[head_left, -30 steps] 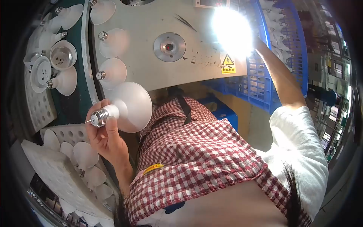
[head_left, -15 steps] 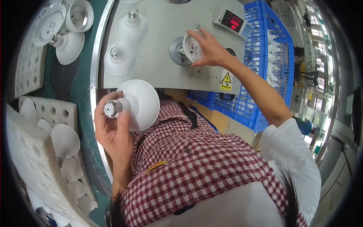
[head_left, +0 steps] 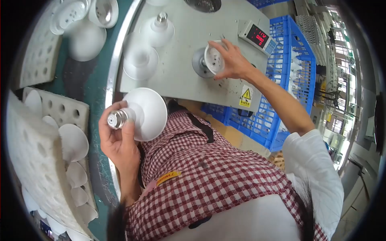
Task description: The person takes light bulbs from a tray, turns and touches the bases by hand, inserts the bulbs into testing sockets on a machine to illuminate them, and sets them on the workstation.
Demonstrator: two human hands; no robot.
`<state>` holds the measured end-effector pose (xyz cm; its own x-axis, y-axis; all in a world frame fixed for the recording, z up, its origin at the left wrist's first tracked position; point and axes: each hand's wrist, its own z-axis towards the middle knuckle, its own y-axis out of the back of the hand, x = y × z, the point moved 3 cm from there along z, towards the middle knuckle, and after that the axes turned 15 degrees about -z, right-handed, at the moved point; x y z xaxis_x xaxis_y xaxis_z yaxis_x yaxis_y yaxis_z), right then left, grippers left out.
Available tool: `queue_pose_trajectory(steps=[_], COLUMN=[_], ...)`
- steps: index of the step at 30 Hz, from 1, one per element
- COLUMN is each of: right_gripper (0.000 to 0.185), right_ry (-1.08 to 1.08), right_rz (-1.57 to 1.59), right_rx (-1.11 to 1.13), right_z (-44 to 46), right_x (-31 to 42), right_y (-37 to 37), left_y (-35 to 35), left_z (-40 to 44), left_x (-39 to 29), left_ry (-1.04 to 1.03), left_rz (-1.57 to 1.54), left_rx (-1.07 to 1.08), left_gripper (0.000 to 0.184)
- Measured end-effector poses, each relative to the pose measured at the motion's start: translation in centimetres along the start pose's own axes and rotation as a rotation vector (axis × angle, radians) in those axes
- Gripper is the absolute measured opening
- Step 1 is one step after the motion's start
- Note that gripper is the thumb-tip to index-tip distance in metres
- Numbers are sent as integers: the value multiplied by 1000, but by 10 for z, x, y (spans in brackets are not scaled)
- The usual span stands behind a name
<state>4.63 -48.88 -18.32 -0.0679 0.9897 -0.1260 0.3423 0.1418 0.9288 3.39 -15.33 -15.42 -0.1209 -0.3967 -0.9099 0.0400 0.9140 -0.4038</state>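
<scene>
My left hand (head_left: 120, 140) grips a light bulb (head_left: 148, 114) by its silver screw cap, fingers and thumb wrapped round it. The bulb's wide white face points to the right, above the apron. Over the grey machine table, my right hand (head_left: 233, 62) holds the rim of a white bulb housing (head_left: 214, 60) between thumb and fingers. Its open side with small dark spots faces my palm. The other end sits at a round grey fixture (head_left: 198, 66); whether it touches is hidden. Near the table's left edge stand a bulb (head_left: 157, 34) and a blurred bulb (head_left: 140, 66).
A counter with red digits (head_left: 259, 37) stands at the table's back right. Beyond the edge is a blue crate (head_left: 277, 72) with white bulbs inside. On the left, a green surface (head_left: 98, 160) carries foam trays (head_left: 60, 110) with several white housings. A yellow warning label (head_left: 245, 97) marks the front.
The view has shifted, so the table appears further right. The counter's top digits went from 1171 to 1172. Both hands keep their holds.
</scene>
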Motion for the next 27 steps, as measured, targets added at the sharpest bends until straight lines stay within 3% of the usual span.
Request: queue_pose_trajectory(steps=[2, 3, 4, 6, 7, 12, 14, 18, 24, 27], right_gripper=[103, 93, 93, 86, 76, 72, 68, 62, 59, 50], right_ry=[-6, -138, -140, -143, -56, 104, 250, 254, 34, -208], right_rz=[281, 783, 801, 1959, 2094, 2216, 2253, 2443, 2539, 2493], right_rx=[-172, -150, -200, 39, 66, -39, 4, 142, 341, 160], right_z=[-3, -8, -9, -11, -9, -3, 7, 47, 116, 152], right_x=[-18, -28, -30, -31, -30, -18, -21, -33, -34, -33], right_y=[29, 44, 51, 57, 56, 71, 67, 35, -23, -40], left_y=[-7, -13, -18, -30, -35, -50, -56, -60, -67, -62], left_z=[-3, -3, -3, -4, -7, -25, -33, -43, -47, -33], left_x=[-14, -21, -28, -41, -46, -59, -60, -53, -58, -71], left_ry=[-25, -57, -87, -115, -134, -222, -229, -215, -225, -267], left_rz=[-55, 3, 61, 67, 76, 67, 65, 82, 136, 100], left_rx=[-36, -37, -33, -8, 12, 68, 62, 6, -132, -204], left_gripper=[34, 33, 34, 34, 35, 38, 37, 33, 33, 31])
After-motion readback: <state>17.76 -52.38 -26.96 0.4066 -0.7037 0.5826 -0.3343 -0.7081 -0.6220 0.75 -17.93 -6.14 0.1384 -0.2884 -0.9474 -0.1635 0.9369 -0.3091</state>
